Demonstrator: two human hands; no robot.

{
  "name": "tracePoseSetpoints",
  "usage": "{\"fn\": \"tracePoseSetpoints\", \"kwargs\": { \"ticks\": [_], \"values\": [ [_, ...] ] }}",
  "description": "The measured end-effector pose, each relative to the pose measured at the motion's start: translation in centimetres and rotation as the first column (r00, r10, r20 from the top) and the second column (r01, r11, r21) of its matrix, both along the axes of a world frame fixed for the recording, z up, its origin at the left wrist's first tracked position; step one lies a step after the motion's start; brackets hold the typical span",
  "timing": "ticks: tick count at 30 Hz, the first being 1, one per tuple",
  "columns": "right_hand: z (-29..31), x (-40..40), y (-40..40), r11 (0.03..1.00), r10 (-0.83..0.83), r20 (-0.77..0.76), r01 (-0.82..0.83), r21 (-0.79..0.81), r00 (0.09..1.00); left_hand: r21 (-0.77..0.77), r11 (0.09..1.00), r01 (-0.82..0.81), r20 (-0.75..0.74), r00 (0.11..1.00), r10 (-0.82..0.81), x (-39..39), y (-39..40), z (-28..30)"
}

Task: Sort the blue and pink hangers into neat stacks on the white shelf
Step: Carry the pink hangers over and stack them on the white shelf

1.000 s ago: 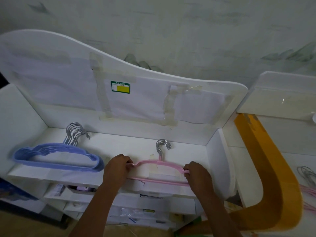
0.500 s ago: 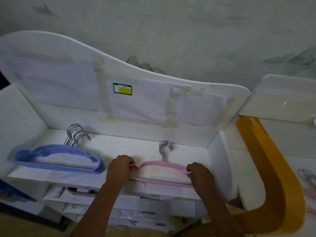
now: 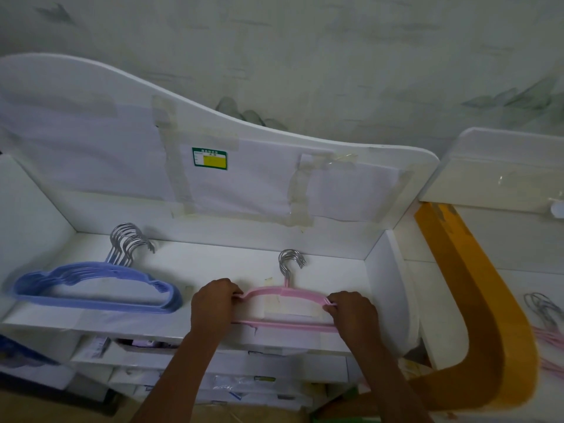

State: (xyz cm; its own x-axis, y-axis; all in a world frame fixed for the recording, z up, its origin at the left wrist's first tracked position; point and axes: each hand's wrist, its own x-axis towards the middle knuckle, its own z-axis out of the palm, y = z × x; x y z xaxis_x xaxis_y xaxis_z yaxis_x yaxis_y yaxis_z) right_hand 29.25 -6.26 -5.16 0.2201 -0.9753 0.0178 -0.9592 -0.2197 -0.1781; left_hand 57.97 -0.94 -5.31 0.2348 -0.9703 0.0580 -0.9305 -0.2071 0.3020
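Note:
A stack of pink hangers (image 3: 287, 292) lies flat on the white shelf (image 3: 219, 264), right of centre, its metal hooks pointing to the back wall. My left hand (image 3: 213, 303) grips the stack's left shoulder and my right hand (image 3: 351, 311) grips its right shoulder. A stack of several blue hangers (image 3: 91, 288) lies on the shelf's left part, hooks fanned toward the back. More pink hangers (image 3: 549, 334) lie far right on another surface, partly cut off by the frame edge.
The shelf has a tall curved back panel (image 3: 213, 166) with taped paper and white side walls. A yellow curved board (image 3: 476, 315) stands to the right. Boxes and packets (image 3: 244, 380) fill the space under the shelf.
Both hands keep hold of the pink stack and have shifted it slightly; the hooks sit closer together. The blue stack has not moved.

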Motion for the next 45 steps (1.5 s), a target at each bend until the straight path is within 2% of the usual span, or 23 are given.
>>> {"fn": "tracePoseSetpoints", "kwargs": {
  "ticks": [5, 9, 15, 21, 26, 30, 35, 42, 45],
  "values": [
    [0.0, -0.1, 0.6, 0.999, -0.021, 0.082, 0.018, 0.035, 0.996, 0.019, 1.000, -0.016, -0.054, 0.998, 0.017, -0.4, 0.2, 0.3],
    [0.4, -1.2, 1.4, 0.996, -0.034, 0.304, 0.008, 0.086, 0.952, -0.023, 1.000, 0.004, -0.255, 0.967, -0.010, 0.0, 1.2, 0.5],
    [2.7, -3.5, 4.5, 0.994, -0.080, 0.577, 0.023, 0.106, 0.813, -0.257, 0.961, -0.097, -0.573, 0.816, -0.071, -2.0, 5.0, 2.5],
    [4.5, -7.4, 8.6, 0.985, -0.125, 0.656, 0.015, 0.172, 0.744, -0.282, 0.954, -0.103, -0.745, 0.650, -0.150, -6.8, 9.8, 3.5],
    [6.0, -11.4, 13.6, 0.990, -0.125, 0.678, 0.045, 0.135, 0.724, -0.263, 0.961, -0.086, -0.792, 0.588, -0.165, -12.2, 13.6, 5.5],
    [7.3, -16.1, 18.7, 0.983, -0.168, 0.737, 0.056, 0.175, 0.654, -0.258, 0.966, -0.012, -0.816, 0.538, -0.211, -17.3, 17.5, 6.8],
    [7.4, -23.0, 24.5, 0.990, -0.143, 0.677, 0.116, 0.085, 0.722, -0.263, 0.963, 0.061, -0.785, 0.567, -0.250, -23.4, 22.0, 7.0],
    [8.2, -33.5, 31.2, 0.955, -0.263, 0.608, 0.293, 0.052, 0.749, -0.260, 0.941, 0.217, -0.732, 0.592, -0.338, -32.2, 24.0, 7.7],
    [8.2, -37.0, 32.7, 0.927, -0.330, 0.592, 0.372, 0.054, 0.735, -0.280, 0.913, 0.297, -0.712, 0.574, -0.405, -36.0, 23.3, 8.2]
  ]
}}
